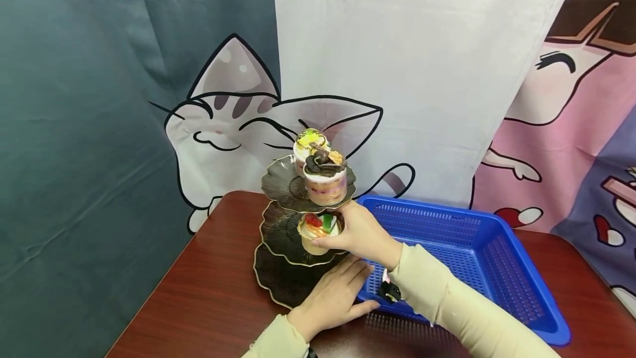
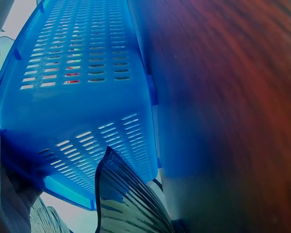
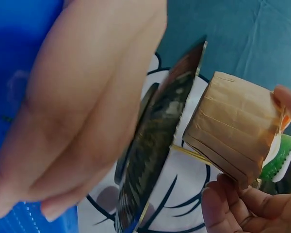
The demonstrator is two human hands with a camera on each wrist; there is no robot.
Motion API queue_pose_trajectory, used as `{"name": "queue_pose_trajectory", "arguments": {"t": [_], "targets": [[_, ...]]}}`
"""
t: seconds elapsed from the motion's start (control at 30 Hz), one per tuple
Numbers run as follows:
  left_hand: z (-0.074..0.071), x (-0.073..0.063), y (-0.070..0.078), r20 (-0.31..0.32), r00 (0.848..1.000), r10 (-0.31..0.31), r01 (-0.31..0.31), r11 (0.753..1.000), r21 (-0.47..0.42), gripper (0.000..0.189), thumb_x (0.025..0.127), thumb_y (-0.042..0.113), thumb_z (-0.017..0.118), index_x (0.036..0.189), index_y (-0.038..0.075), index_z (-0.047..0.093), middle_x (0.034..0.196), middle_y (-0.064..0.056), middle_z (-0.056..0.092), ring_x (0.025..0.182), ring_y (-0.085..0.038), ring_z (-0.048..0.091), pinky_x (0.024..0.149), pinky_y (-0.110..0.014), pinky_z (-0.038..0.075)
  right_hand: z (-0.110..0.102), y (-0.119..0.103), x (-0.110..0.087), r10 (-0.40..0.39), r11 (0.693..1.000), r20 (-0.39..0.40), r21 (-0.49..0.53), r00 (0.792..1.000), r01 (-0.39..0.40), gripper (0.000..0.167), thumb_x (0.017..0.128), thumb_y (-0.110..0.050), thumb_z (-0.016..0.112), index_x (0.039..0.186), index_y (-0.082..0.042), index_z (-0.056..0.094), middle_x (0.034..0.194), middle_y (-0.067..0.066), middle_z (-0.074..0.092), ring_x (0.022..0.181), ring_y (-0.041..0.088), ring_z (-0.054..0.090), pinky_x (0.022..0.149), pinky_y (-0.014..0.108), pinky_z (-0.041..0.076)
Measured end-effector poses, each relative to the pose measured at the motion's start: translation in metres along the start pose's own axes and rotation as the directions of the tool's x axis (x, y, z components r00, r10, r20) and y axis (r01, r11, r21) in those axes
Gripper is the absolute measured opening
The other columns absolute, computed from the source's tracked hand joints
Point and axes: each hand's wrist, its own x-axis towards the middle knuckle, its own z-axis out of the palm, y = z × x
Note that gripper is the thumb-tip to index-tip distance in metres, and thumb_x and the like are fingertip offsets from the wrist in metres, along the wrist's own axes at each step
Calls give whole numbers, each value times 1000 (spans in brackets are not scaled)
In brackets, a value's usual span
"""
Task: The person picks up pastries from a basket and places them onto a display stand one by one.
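Observation:
My right hand (image 1: pixel 367 231) pinches a small cupcake (image 1: pixel 320 226) at the middle tier of a dark, gold-edged, three-tier cake stand (image 1: pixel 278 231). White cream with red and green pieces tops the cupcake. In the right wrist view, thumb and fingertips grip its tan paper cup (image 3: pixel 233 126), which is tilted beside a dark plate (image 3: pixel 157 141). My left hand (image 1: pixel 335 294) lies with fingers extended at the near left corner of a blue basket (image 1: pixel 447 203), close to the bottom plate. Part of that hand (image 2: pixel 9 204) shows at the left wrist view's edge.
On the top tier stand a chocolate-topped layered dessert cup (image 1: pixel 325 181) and, behind it, a yellow-topped one (image 1: pixel 308 145). A small black item (image 1: pixel 390 291) shows by the right sleeve. The stand and basket are on a reddish-brown table (image 1: pixel 199 280) before a cartoon-printed curtain (image 1: pixel 397 70).

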Motion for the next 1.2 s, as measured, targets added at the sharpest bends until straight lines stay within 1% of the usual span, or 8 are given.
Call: {"name": "queue_pose_trajectory", "arguments": {"t": [0.07,0.17,0.27,0.4,0.7,0.93,1.03,1.2], "targets": [[0,0,0,-13,1000,-1,1,1000,-1,58,87,56,59,124,11,63,124,-1,65,129,-16,51,114,-28,36,4,-1,1,-2,1000,-2,-2,1000,2,59,69,-41,84,116,-15,60,101,-2,68,90,10,63,80,30,54],[0,0,0,-20,1000,-4,4,1000,-10,60,86,57,60,127,12,60,128,0,62,129,-15,51,113,-27,37,9,-3,4,-11,1000,3,-10,1000,11,56,70,-43,83,114,-15,61,96,-3,68,86,8,62,78,29,54],[1,1,0,-10,1000,-14,14,1000,-28,65,86,57,60,133,12,55,134,-1,57,129,-13,50,112,-26,38,13,-5,6,-24,999,2,-21,1000,24,55,70,-43,82,112,-14,62,93,-4,68,83,8,62,75,27,53],[1,1,1,7,1000,-25,25,999,-34,68,87,58,58,137,13,50,135,-1,54,129,-11,49,111,-25,38,19,-6,10,-31,999,-2,-40,1000,31,58,69,-42,83,115,-14,61,96,-2,68,85,10,62,77,28,53],[1,1,1,16,999,-33,34,999,-39,61,88,59,56,129,14,56,126,2,57,123,-10,52,109,-24,40,29,-7,15,27,992,19,-122,999,-25,68,69,-46,82,122,-11,58,103,4,69,92,19,65,84,38,54],[2,1,1,-6,1000,-17,17,999,-34,66,89,59,54,134,10,52,131,-1,55,127,-12,50,110,-26,40,33,-6,17,60,985,18,-163,998,-56,67,68,-49,81,117,-10,61,97,5,71,88,20,67,80,38,55],[2,2,1,-4,1000,-19,19,999,-35,68,89,59,55,136,9,50,133,-2,55,129,-13,49,111,-26,39,34,-5,19,69,985,12,-161,998,-67,66,67,-49,82,115,-9,62,95,6,71,86,20,67,78,39,56],[3,2,1,0,1000,-30,30,999,-29,72,88,60,55,137,7,49,136,-3,53,131,-14,47,112,-26,38,36,-4,21,84,987,1,-135,996,-83,66,67,-46,83,117,-9,61,99,7,70,90,22,66,82,40,55]]}}
